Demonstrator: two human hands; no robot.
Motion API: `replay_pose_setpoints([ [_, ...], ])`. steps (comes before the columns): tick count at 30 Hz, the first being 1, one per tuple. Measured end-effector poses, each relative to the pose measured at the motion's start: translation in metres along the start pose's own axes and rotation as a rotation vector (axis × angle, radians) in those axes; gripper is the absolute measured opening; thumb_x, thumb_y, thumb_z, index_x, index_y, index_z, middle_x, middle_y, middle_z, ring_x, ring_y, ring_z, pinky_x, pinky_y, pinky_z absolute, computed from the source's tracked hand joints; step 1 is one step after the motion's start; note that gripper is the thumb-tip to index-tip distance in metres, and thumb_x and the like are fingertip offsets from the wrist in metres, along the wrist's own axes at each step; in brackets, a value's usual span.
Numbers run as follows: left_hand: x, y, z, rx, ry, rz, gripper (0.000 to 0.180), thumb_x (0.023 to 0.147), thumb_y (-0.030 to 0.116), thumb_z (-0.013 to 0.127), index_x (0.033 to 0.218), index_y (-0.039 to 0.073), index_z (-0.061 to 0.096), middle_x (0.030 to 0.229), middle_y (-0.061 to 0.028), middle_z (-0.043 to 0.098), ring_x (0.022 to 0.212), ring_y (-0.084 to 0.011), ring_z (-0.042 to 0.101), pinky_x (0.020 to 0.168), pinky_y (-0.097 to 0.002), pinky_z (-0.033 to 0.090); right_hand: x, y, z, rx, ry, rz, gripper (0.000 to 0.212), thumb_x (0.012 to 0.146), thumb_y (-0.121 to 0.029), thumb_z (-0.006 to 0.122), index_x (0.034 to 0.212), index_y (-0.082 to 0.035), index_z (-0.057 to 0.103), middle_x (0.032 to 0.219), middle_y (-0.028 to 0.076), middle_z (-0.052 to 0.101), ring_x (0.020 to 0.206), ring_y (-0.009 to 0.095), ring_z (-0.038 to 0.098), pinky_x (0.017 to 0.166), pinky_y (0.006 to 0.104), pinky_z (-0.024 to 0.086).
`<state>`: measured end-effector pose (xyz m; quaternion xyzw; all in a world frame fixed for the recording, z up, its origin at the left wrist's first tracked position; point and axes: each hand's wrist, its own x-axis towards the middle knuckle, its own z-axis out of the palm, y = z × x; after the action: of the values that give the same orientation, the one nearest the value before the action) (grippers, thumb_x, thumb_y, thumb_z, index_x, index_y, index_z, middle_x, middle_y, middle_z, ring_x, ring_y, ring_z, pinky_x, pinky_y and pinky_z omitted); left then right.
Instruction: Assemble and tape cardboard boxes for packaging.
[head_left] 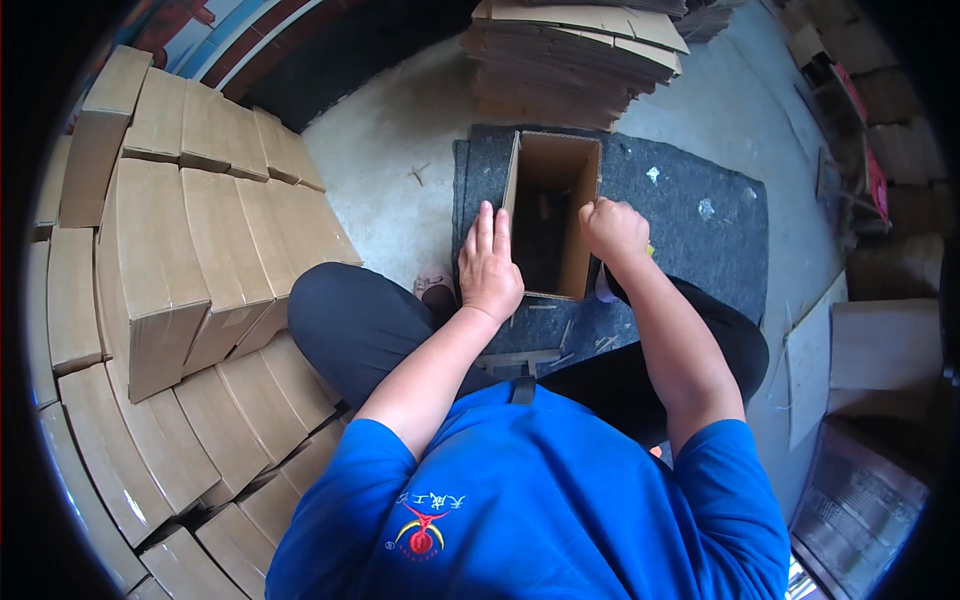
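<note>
On the dark grey felt mat [700,215] stands an open brown cardboard box [553,212]. Left hand [489,268] lies flat against its side, fingers spread; right hand [614,229] is fisted at the opposite wall, can't tell what it grips.

Grey concrete floor [400,170] with a dark felt mat [690,230] spread over it — folded cardboard boxes [190,260] ranked at left, flattened cardboard sheets [575,60] stacked beyond, daylight falling evenly.
</note>
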<state>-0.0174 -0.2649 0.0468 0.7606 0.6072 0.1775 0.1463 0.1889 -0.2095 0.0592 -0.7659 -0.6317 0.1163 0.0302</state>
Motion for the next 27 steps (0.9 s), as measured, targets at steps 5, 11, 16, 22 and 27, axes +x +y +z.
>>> replay_pose_setpoints([
  [5, 0.010, -0.005, 0.002, 0.157, -0.002, 0.491, 0.034, 0.089, 0.013, 0.053, 0.119, 0.005, 0.065, 0.122, -0.0157, 0.065, 0.123, -0.0295, 0.057, 0.116, -0.0427, 0.032, -0.004, -0.001, 0.008, 0.019, 0.062, -0.012, 0.039, 0.093, -0.031, 0.044, 0.083, -0.007, 0.072, 0.081, 0.021, 0.072, 0.077, 0.038, 0.071, 0.074, 0.0486, 0.057],
  [11, 0.063, 0.024, 0.031, 0.705, -0.261, 0.338, 0.035, 0.094, 0.018, 0.049, 0.122, 0.005, 0.065, 0.133, -0.0162, 0.059, 0.138, -0.0323, 0.042, 0.121, -0.0504, 0.016, -0.004, 0.000, 0.012, 0.014, 0.110, 0.001, 0.039, 0.094, -0.031, 0.044, 0.084, -0.007, 0.072, 0.082, 0.020, 0.072, 0.076, 0.037, 0.072, 0.073, 0.0477, 0.057],
  [16, 0.064, 0.025, 0.070, 0.960, -0.611, 0.301, 0.045, 0.100, 0.023, 0.042, 0.139, 0.008, 0.056, 0.154, -0.0145, 0.041, 0.148, -0.0325, 0.028, 0.121, -0.0514, 0.010, -0.002, -0.006, 0.011, 0.021, 0.090, 0.041, 0.038, 0.094, -0.032, 0.045, 0.082, -0.008, 0.071, 0.081, 0.019, 0.072, 0.073, 0.035, 0.072, 0.070, 0.0473, 0.058],
  [22, 0.072, 0.027, 0.079, 0.744, -0.639, 0.198, 0.034, 0.096, 0.021, 0.050, 0.126, 0.013, 0.065, 0.134, -0.0087, 0.055, 0.131, -0.0276, 0.045, 0.111, -0.0489, 0.029, -0.003, 0.000, 0.019, 0.054, 0.145, 0.041, 0.036, 0.093, -0.032, 0.048, 0.079, -0.008, 0.071, 0.079, 0.018, 0.072, 0.069, 0.034, 0.071, 0.066, 0.0458, 0.058],
  [27, 0.127, 0.036, 0.054, 0.064, 0.177, 0.284, 0.047, 0.076, 0.009, 0.066, 0.122, 0.016, 0.059, 0.121, -0.0077, 0.053, 0.120, -0.0281, 0.048, 0.098, -0.0450, 0.040, -0.002, -0.003, 0.011, 0.084, 0.047, 0.071, 0.039, 0.094, -0.033, 0.046, 0.083, -0.006, 0.072, 0.085, 0.019, 0.072, 0.075, 0.035, 0.072, 0.072, 0.0466, 0.058],
])
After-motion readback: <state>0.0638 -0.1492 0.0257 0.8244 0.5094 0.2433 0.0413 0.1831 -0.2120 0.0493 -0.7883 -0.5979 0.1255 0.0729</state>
